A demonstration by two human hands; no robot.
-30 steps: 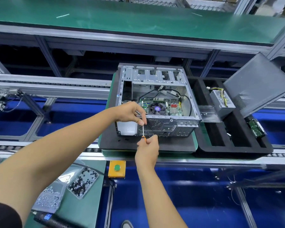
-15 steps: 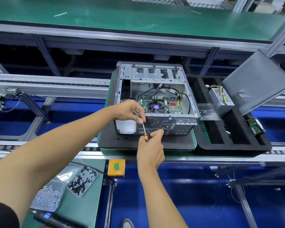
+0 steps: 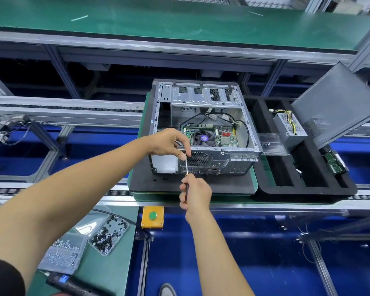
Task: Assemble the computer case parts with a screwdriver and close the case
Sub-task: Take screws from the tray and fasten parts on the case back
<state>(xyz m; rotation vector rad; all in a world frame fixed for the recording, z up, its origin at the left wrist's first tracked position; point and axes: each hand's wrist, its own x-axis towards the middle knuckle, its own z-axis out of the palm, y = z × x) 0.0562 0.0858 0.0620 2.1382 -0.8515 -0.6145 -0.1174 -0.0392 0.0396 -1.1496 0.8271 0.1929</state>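
An open silver computer case [image 3: 203,97] lies on a black foam pad [image 3: 222,184], its motherboard and fan showing inside. My right hand [image 3: 195,194] grips the orange-and-black handle of a screwdriver [image 3: 186,166]. The shaft points up at the case's near rear panel. My left hand [image 3: 169,143] pinches the shaft's tip against that panel's top edge; whether a screw is there is hidden. The grey side panel [image 3: 338,105] leans at the right.
A black foam tray [image 3: 303,189] to the right holds a power supply [image 3: 289,130] and a green circuit board [image 3: 334,163]. Two screw trays [image 3: 107,233] and an electric driver [image 3: 71,284] lie at lower left. A yellow button box [image 3: 152,216] sits on the conveyor rail.
My right hand slid down the screwdriver handle, its fingers curling fully round it after stretching toward the panel. My left hand stayed at the tip.
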